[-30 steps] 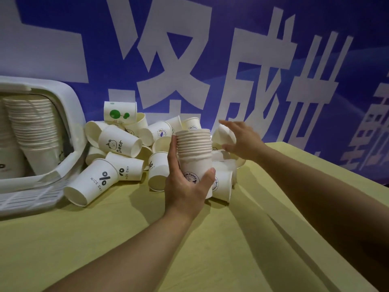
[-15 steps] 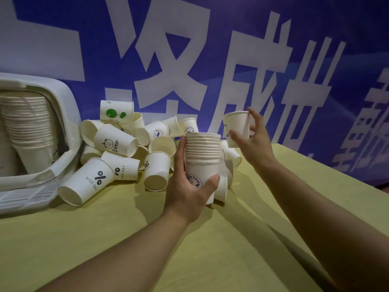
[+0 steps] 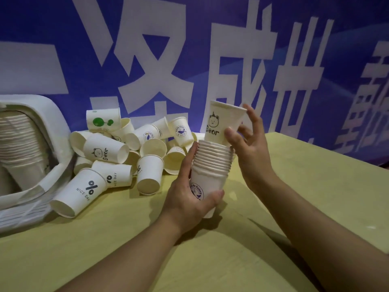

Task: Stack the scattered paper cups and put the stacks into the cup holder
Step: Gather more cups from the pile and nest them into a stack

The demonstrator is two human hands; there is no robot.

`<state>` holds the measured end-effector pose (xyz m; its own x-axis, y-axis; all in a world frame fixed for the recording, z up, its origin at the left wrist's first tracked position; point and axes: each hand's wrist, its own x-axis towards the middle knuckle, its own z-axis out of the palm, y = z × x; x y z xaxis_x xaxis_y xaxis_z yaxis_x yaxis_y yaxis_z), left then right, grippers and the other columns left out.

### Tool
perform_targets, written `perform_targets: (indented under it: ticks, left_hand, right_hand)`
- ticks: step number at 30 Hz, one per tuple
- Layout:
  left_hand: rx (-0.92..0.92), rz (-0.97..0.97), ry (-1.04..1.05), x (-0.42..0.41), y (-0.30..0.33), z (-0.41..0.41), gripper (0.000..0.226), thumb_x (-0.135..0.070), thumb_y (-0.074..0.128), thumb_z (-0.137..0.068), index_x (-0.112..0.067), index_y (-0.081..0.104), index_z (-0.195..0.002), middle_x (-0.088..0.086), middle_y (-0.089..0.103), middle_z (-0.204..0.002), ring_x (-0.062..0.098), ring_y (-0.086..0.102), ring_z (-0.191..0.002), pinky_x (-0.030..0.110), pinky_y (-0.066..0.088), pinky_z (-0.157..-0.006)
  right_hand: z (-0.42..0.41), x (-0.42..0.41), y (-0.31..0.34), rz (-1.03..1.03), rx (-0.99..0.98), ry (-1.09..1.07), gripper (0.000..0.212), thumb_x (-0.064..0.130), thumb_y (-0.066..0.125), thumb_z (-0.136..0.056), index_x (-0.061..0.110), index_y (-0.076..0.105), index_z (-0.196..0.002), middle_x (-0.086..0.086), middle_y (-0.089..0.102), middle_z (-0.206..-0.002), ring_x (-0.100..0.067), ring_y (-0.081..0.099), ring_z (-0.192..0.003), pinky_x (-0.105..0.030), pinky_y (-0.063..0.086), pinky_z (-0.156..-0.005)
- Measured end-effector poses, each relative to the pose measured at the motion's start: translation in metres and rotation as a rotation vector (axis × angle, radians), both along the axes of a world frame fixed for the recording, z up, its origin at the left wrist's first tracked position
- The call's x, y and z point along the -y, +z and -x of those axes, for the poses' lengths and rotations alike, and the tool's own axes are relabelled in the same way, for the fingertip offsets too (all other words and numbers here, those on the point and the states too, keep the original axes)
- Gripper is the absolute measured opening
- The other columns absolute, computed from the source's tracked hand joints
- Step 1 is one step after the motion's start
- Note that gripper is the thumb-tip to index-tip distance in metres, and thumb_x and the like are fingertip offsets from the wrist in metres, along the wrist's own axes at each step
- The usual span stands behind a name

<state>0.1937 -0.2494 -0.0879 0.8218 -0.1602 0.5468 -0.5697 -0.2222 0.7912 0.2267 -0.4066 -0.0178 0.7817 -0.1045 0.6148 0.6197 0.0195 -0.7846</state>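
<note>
Nearest me, centre frame, my left hand (image 3: 187, 199) is wrapped around the stack of paper cups (image 3: 211, 169), held upright above the yellow-green table (image 3: 210, 260). Just right of it, my right hand (image 3: 250, 148) pinches the "Bear" cup (image 3: 223, 123), whose base sits tilted in the stack's top rim. Farther back, left of centre, scattered cups (image 3: 117, 152) lie heaped. At the left edge the white cup holder (image 3: 56, 123) holds stacks, against the blue banner (image 3: 189, 49).

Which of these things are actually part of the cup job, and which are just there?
Part of the job: stack in left hand; Bear cup in right hand; scattered cups; cup holder.

Just there: blue banner; table.
</note>
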Motion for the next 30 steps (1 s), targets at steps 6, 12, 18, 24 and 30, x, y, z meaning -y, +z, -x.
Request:
perform_targets:
  ticks: [6,12,18,24,30]
  left_hand:
    - [0.018,0.016,0.044,0.000,-0.002,-0.003,0.106,-0.042,0.080,-0.071,-0.063,0.010,-0.148,-0.023,0.047,-0.143,0.002,0.057,-0.120,0.032,0.057,-0.094]
    - [0.068,0.159,0.116,-0.002,0.001,-0.002,0.103,-0.051,0.075,-0.069,-0.058,0.011,-0.150,-0.029,0.041,-0.144,-0.002,0.053,-0.124,0.016,0.052,-0.090]
    - [0.112,0.126,0.182,0.000,0.003,0.006,0.106,-0.050,0.075,-0.070,-0.059,0.005,-0.150,-0.026,0.039,-0.149,0.000,0.047,-0.133,0.022,0.048,-0.101]
    - [0.096,0.103,0.323,-0.010,0.015,0.022,0.112,-0.026,0.084,-0.078,-0.054,0.002,-0.149,-0.045,0.030,-0.134,-0.023,0.043,-0.118,0.003,0.045,-0.086]
    - [0.026,0.053,0.352,-0.039,0.023,0.046,0.107,-0.021,0.083,-0.079,-0.048,0.009,-0.151,-0.008,0.037,-0.147,-0.002,0.053,-0.115,0.007,0.048,-0.076]
  right_hand:
    - [0.002,-0.006,-0.005,0.097,0.029,0.031,0.051,0.037,0.064,-0.090,0.049,0.038,-0.132,0.015,0.058,-0.117,0.008,0.062,-0.098,-0.013,0.054,-0.071]
    - [-0.007,-0.009,-0.016,0.251,-0.069,0.045,0.033,0.050,0.037,-0.091,0.052,0.054,-0.120,0.024,0.054,-0.127,0.005,0.051,-0.117,-0.028,0.046,-0.097]
    - [-0.009,-0.007,-0.021,0.253,-0.023,0.032,0.027,0.045,0.042,-0.095,0.051,0.062,-0.111,0.023,0.061,-0.118,0.002,0.055,-0.113,-0.029,0.048,-0.095]
    - [-0.008,-0.009,-0.034,0.522,0.020,0.111,0.035,0.048,0.050,-0.096,0.060,0.047,-0.129,0.025,0.056,-0.119,-0.003,0.052,-0.112,-0.029,0.046,-0.093]
    - [-0.015,-0.012,-0.037,1.044,-0.032,0.046,0.044,0.040,0.068,-0.090,0.032,0.058,-0.132,0.008,0.062,-0.124,-0.013,0.057,-0.108,-0.033,0.050,-0.095]
